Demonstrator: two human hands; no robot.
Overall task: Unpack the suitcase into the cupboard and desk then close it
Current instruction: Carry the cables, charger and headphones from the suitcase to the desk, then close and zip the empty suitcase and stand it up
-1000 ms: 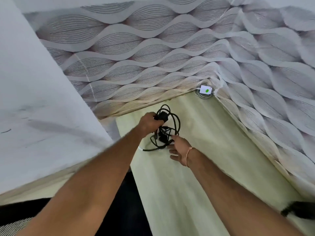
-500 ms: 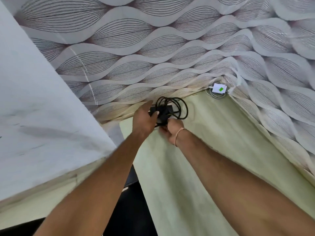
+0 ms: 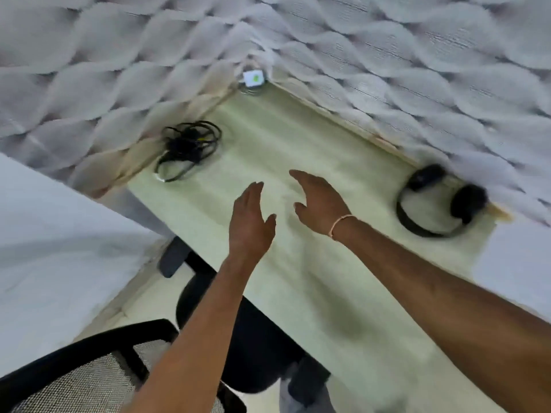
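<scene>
Bare desk (image 3: 313, 150) lies open between the cable bundle (image 3: 189, 147) at left and the headphones (image 3: 438, 201) at right.

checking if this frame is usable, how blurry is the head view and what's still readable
Head view: motion blur smears the wallpaper pattern; the cable bundle and headphones on the desk are soft but recognisable; the left hand and right hand stay fairly clear; wide-angle bending at the edges.

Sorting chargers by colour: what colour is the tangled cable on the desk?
Black, seen in the head view: cable.
</scene>
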